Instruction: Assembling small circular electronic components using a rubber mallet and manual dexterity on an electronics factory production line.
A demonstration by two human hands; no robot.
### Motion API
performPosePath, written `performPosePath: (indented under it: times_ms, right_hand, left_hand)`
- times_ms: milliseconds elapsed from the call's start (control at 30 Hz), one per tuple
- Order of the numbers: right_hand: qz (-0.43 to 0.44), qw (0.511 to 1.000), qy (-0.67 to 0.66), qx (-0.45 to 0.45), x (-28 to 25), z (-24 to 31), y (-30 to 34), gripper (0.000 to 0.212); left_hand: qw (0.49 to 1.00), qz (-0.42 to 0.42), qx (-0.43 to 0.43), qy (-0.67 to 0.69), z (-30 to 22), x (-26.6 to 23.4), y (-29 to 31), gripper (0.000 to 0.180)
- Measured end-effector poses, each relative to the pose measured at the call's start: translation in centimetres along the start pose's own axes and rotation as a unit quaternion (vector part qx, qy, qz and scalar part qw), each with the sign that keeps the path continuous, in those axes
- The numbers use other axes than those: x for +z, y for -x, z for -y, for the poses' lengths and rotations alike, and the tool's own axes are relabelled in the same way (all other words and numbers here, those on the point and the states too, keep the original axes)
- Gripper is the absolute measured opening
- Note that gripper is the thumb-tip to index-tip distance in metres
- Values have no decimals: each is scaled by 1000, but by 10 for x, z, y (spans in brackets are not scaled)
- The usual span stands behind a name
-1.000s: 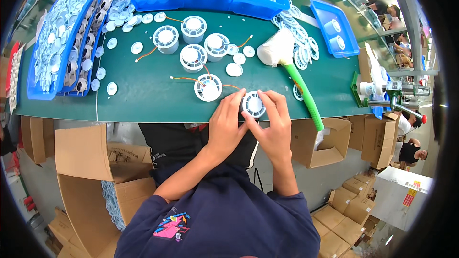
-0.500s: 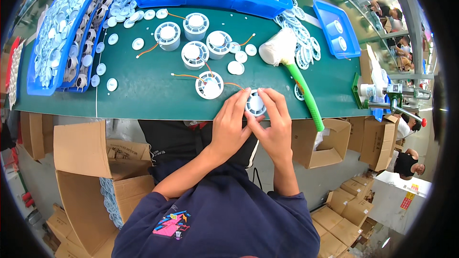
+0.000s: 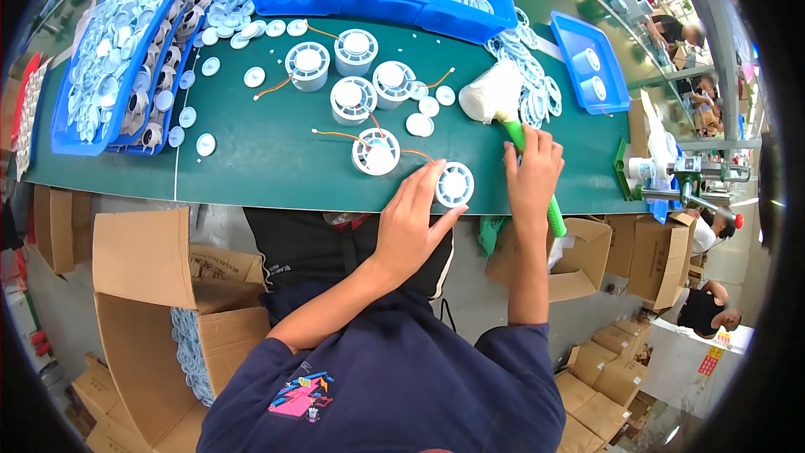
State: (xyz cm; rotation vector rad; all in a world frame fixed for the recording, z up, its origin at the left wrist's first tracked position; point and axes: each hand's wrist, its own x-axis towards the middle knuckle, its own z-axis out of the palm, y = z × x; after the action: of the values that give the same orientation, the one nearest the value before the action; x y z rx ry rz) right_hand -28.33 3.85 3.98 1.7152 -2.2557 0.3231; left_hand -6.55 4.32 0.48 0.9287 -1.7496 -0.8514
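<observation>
At the table's front edge, my left hand (image 3: pixel 409 222) has its fingers along the left side of a round white slotted housing (image 3: pixel 454 184), thumb just below it, steadying it. My right hand (image 3: pixel 534 174) is closed round the green handle of a mallet (image 3: pixel 489 94), whose bulky head is wrapped in white. The mallet still lies on the table. Just left of the housing sits another round housing (image 3: pixel 376 152) with orange wires. Behind it stand several similar cylindrical housings (image 3: pixel 353 99) with pale caps on top.
Loose round caps (image 3: pixel 254 77) lie about the green table (image 3: pixel 277 143). A blue bin (image 3: pixel 377 7) of housings stands at the back. Blue trays (image 3: pixel 63 130) of caps are stacked at left, slotted rings (image 3: pixel 537 96) are heaped right, beside a small blue tray (image 3: pixel 616 88). A metal clamp (image 3: pixel 689 176) is at far right.
My right hand has let go of the housing and moved right onto the mallet's handle. My left hand stays at the housing, which now shows more fully.
</observation>
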Motion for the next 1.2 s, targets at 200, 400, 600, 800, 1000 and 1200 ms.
performPosePath:
  times_ms: [200, 400, 600, 800, 1000, 1200]
  right_hand:
    - [0, 998, 20, -59, 23, -22, -12, 31]
    - [107, 953, -279, 54, -27, 3, -14, 28]
    - [253, 878, -404, 51, -85, -3, 10, 32]
    - [264, 846, -436, 153, -98, -5, 19, 31]
    - [140, 863, -448, 188, -83, -19, 96, 42]
    - [29, 955, -259, -141, -107, 6, 98, 36]
  left_hand:
    - [1000, 0, 1, -7, -2, 1, 3, 68]
    - [1000, -2, -4, -24, 1, -1, 4, 69]
    - [1000, -4, -9, -12, -3, 5, 6, 73]
    - [998, 2, -8, -60, -3, 2, 5, 73]
    - [997, 5, 26, -72, 3, -1, -3, 74]
    - [1000, -3, -7, 10, 11, -4, 2, 92]
